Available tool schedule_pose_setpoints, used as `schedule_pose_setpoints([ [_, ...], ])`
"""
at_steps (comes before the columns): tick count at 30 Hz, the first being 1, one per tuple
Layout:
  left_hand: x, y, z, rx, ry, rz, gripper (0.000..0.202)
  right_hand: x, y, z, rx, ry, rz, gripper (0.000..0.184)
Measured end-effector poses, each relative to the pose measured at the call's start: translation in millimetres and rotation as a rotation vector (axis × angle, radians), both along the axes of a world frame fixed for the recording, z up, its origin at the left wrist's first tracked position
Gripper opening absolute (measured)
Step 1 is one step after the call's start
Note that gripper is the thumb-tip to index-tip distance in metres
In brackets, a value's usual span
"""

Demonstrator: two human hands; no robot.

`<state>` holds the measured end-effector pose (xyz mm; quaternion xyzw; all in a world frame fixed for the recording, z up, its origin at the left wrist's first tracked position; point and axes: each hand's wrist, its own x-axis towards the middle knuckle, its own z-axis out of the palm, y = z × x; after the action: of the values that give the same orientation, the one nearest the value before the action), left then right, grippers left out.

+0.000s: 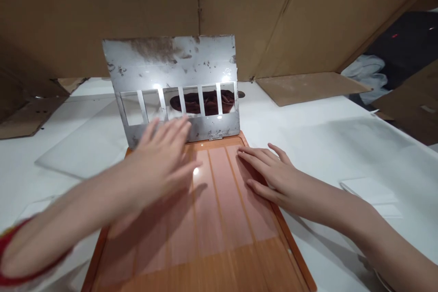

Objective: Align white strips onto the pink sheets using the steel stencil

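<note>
Head view: metal stencil plate (174, 86) swung up on hinge (215, 137) at far edge of orange wooden board (219, 255), standing near upright, tilted slightly back. Translucent film sheet (219, 200) already laid flat on board, covering far two thirds; near strip of bare wood exposed. Judged mid-step: sheet placed, now being smoothed or aligned; plate not yet lowered.

Left hand (160, 169) open, fingers spread and loosely extended, hovering over or brushing sheet's left part; motion-blurred, contact cannot be confirmed. Red bangle (13, 246) at left wrist. Right hand (270, 173) flat, fingers together and straight, pressed on sheet's right edge near board rim. Neither hand gripping anything.

Materials: plate thin steel, dull grey, smudged with dark residue, row of six rectangular slots cut across lower half. Dark brown mass (205, 100) visible through slots, behind plate. Board glossy, lengthwise grain lines, rounded corners. Film glossy, catching glare spot. White tabletop (308, 118), clear sheet (85, 146) lying left, white papers (372, 191) right, brown cardboard walls (102, 4) behind.
</note>
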<state>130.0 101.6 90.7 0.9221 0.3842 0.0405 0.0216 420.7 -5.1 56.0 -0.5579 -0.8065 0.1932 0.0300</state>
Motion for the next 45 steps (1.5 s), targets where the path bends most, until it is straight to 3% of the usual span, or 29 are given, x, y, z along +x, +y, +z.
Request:
schedule_pose_setpoints([
  [4,-12.6,53.9,32.5,0.118,-0.065,0.195,0.1,1.3,-0.4,-0.5,-0.022,0.047,-0.028,0.062],
  [8,-12.7,83.4,58.3,0.232,-0.129,0.302,0.099,2.3,-0.8,1.1,0.112,0.116,-0.005,0.047],
  [14,-1.3,105.4,50.8,0.258,-0.199,0.329,0.093,-2.8,-2.3,12.4,0.484,0.199,-0.009,0.049],
  [17,6.0,109.8,47.1,0.249,-0.207,0.325,0.088,-2.4,-2.7,14.5,0.554,0.199,0.008,0.045],
  [23,10.3,116.7,61.8,0.281,-0.202,0.337,0.076,0.6,-3.0,14.1,0.434,0.278,0.133,0.025],
  [27,6.3,128.9,68.3,0.313,-0.2,0.374,0.071,-11.8,-7.9,20.3,0.165,0.338,0.294,0.031],
  [31,3.3,138.3,63.9,0.348,-0.231,0.424,0.064,-31.7,-16.0,26.6,-0.035,0.386,0.388,0.039],
  [40,7.8,144.0,47.0,0.396,-0.26,0.477,0.063,-49.9,-28.7,11.5,-0.051,0.355,0.379,0.034],
  [45,9.3,147.5,42.9,0.401,-0.267,0.479,0.063,-51.9,-28.5,12.2,-0.076,0.337,0.396,0.032],
])
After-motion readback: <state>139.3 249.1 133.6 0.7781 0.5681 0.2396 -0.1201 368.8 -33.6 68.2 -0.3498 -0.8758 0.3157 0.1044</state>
